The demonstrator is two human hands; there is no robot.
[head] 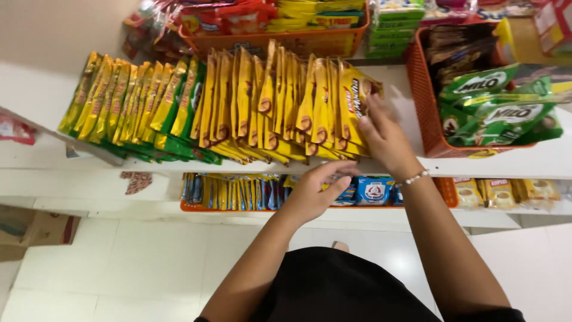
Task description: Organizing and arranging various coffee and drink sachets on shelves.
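Right hand (381, 136) pinches the end yellow sachet (353, 104) of the upright row on the white shelf (536, 162), at 1 o'clock. Left hand (316, 192), fingers loosely curled on nothing, hovers at 6 o'clock of the row. Sachet looks light, floppy, slick; best gripped by its top edge.

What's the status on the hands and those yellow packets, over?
Right hand on the end yellow sachet, grip unclear. Left hand open at the shelf edge. Orange basket close right.

- yellow foil sachets (280, 101) under my right hand (381, 137), brown-and-red print
- green packets (500, 107) in an orange mesh basket (424, 107)
- white shelf board (524, 161)
- my white bead bracelet (415, 177)
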